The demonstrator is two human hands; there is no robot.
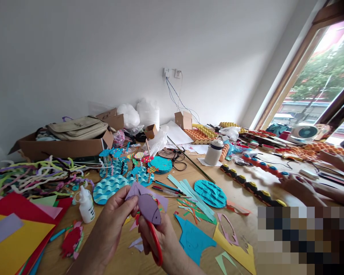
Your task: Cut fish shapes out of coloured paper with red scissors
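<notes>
Above the table's near edge, my left hand point(118, 212) pinches a piece of purple paper between thumb and fingers. Part of that sheet is a purple paper fish point(149, 208) with a drawn outline and a small dark eye. My right hand point(166, 237) is closed around red-handled scissors point(155, 240) just below the fish; their blades are hidden by the paper and fingers. Purple scraps point(137, 243) lie on the table under my hands. A blue sheet with a fish drawing point(193, 237) and a yellow offcut point(235, 249) lie right of my right hand.
A white glue bottle point(86, 206) stands left of my left hand, near a red paper fish point(71, 241) and coloured sheets point(23, 233). Blue corrugated discs point(210, 194) and a white jar point(213, 153) are farther back. Another person's hands point(299, 190) work at the right.
</notes>
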